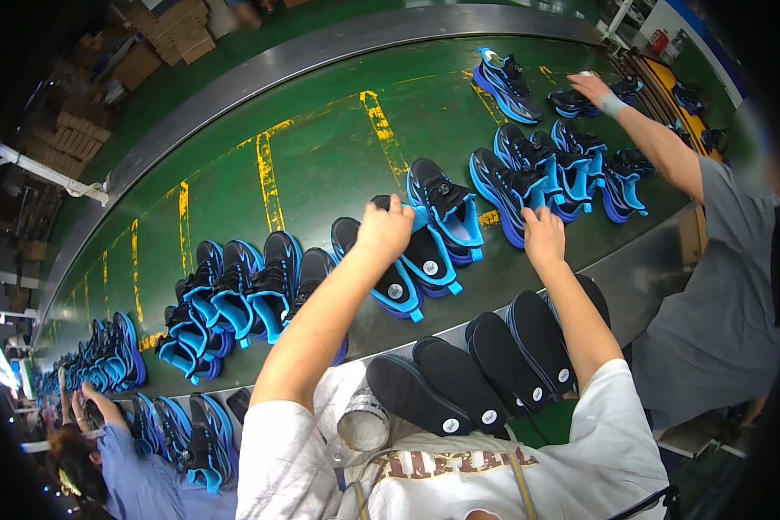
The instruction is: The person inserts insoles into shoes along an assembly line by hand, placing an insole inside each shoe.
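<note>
green covers the conveyor belt (329, 165), its surface crossed by yellow stripes, sweeping from about 8 o'clock up to 1 o'clock. at 3 o'clock stands a co-worker in grey (711, 286), one arm stretched over the belt toward shoes at 1 o'clock. cardboard boxes (160, 30) are stacked at 10 to 11 o'clock, and a co-worker in blue (152, 477) sits low at 7 to 8 o'clock.

next in size come the rows of black-and-blue shoes: one cluster (238, 282) at 9 o'clock, another (572, 169) at 2 o'clock. black insoles (446, 373) overlap along the belt's near edge at 5 o'clock.

just by the centre lies the open shoe (426, 250), heel toward 5 o'clock, a second open shoe (396, 282) beside it. the left hand (388, 229) is bent over the front of the open shoe; i cannot tell how tightly it holds. at 3 o'clock the right hand (543, 237) has its fingers gathered by the heel of a tilted shoe (494, 186); whether they pinch it, i cannot tell.

smallest are round white stickers (451, 425) on the insoles.
</note>
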Demonstrator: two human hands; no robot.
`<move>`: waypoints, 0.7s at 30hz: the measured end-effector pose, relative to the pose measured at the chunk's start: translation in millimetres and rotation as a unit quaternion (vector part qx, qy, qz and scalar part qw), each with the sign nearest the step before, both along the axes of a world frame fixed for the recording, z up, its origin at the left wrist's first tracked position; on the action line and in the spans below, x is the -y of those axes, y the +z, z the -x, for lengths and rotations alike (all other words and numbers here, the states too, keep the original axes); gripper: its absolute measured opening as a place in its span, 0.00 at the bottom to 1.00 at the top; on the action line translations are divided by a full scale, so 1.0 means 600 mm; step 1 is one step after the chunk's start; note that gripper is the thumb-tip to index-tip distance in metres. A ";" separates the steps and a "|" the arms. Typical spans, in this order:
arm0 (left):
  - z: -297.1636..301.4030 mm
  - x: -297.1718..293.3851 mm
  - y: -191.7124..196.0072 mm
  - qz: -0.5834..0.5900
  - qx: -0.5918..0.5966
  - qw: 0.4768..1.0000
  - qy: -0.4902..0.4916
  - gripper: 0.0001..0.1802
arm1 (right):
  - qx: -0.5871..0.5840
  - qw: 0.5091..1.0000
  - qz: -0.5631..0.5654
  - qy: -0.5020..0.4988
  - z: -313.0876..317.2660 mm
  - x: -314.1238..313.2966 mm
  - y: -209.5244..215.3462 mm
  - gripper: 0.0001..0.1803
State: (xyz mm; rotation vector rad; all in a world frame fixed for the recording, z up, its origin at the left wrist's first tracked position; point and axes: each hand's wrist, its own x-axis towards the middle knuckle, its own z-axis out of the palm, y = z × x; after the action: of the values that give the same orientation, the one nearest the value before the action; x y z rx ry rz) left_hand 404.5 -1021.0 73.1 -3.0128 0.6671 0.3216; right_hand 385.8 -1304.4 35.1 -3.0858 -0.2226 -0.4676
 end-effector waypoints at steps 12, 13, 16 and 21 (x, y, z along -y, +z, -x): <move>-0.066 0.010 0.028 0.633 -0.056 0.726 0.262 0.08 | -0.186 0.922 -0.147 0.307 0.422 -0.199 0.066 0.33; -0.056 0.036 0.027 0.525 -0.027 0.818 0.234 0.15 | -0.196 0.922 -0.138 0.304 0.421 -0.199 0.065 0.34; -0.036 0.082 0.009 0.266 -0.070 0.949 0.152 0.38 | -0.202 0.930 -0.125 0.281 0.423 -0.199 0.057 0.34; -0.059 0.118 -0.018 0.266 -0.035 0.955 0.128 0.34 | -0.285 0.889 -0.288 0.213 0.406 -0.176 0.098 0.34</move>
State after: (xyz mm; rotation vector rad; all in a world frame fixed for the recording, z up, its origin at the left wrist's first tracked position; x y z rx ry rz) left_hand 440.2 -1091.6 62.5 -3.6331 0.4158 0.2958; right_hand 142.1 -1199.0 93.6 -2.3472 -0.5930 0.3354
